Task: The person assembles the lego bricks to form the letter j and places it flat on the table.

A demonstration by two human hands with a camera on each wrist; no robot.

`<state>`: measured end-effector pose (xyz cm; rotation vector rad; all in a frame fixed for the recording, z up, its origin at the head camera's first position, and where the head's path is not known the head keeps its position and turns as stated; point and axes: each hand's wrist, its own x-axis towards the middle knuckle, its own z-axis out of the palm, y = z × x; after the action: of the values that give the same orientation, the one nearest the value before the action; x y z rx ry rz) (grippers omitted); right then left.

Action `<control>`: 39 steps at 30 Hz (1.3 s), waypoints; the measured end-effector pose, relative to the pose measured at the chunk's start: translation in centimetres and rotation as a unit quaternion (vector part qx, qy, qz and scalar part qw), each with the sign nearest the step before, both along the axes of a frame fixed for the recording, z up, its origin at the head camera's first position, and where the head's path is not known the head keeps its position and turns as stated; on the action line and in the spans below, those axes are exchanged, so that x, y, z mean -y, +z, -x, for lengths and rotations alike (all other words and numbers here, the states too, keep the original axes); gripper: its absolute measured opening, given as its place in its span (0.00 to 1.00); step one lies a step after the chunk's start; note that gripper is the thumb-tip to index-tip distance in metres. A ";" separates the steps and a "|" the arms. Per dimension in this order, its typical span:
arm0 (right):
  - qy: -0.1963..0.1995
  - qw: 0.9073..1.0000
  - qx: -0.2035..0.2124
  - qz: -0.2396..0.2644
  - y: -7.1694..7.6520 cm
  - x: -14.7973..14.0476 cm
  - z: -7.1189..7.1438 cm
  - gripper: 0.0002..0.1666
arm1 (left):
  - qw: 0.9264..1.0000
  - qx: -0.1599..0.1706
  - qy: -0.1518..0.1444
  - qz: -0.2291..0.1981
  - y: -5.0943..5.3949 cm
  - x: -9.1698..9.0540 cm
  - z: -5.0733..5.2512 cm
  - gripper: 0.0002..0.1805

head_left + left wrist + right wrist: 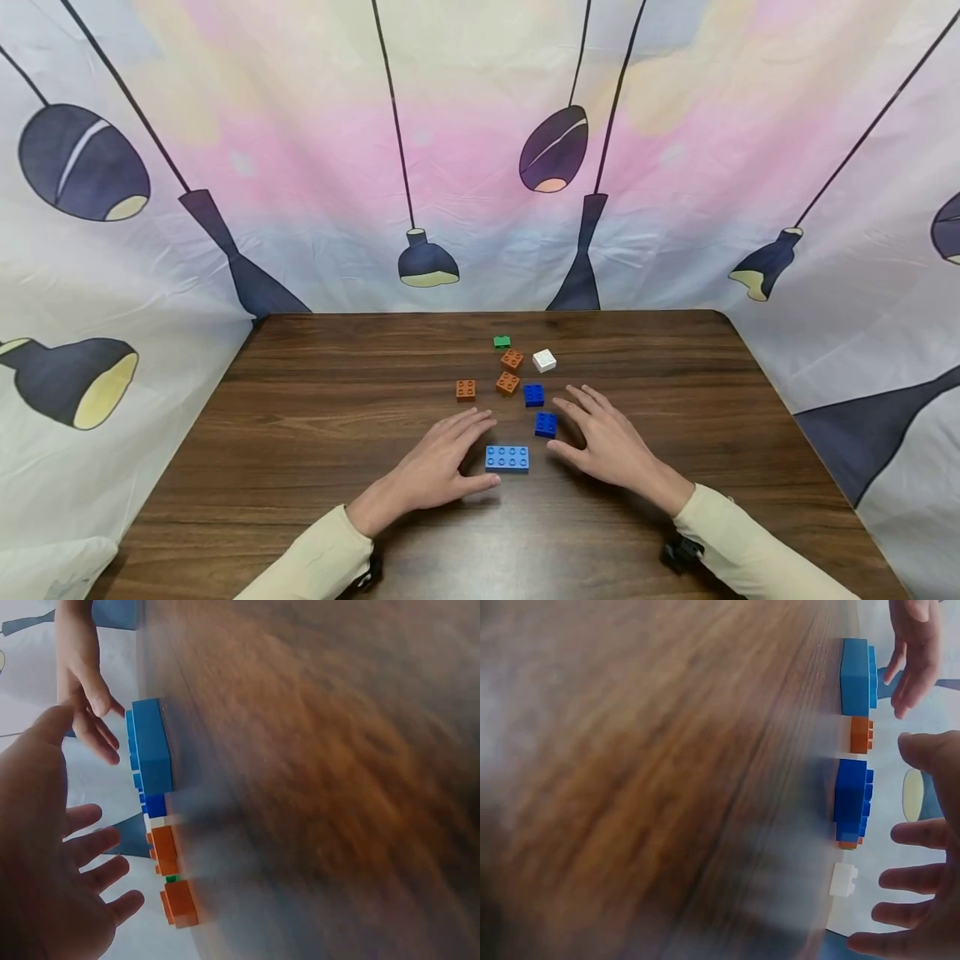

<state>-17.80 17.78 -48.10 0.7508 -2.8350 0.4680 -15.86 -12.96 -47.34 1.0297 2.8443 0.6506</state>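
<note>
A light blue eight-stud brick (507,459) lies on the table between the two hands. My left hand (442,461) hovers just left of it, fingers spread and holding nothing. On the other side my right hand (603,439) is also spread and holds nothing; its nearest brick is a dark blue one (545,425). Another dark blue brick (533,395) sits a little farther back. Three orange bricks (466,391) lie behind the left hand's fingertips and toward the middle. Farthest off are a white brick (544,360) and a small green brick (502,342).
The dark wood table (315,433) ends at a back edge against a printed cloth (480,167) with lamp drawings, which also hangs at both sides. A dark wrist device (682,552) sits at the right sleeve's cuff.
</note>
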 end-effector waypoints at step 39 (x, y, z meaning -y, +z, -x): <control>-0.002 0.999 0.050 0.001 -0.6 1.8 1.8 0.34 | 0.999 0.018 -0.020 -0.038 -1.4 -2.7 1.1 0.24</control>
<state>-19.59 15.93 -48.71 0.7398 -2.9264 0.5225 -16.97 -10.25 -48.74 1.0719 2.7800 0.7715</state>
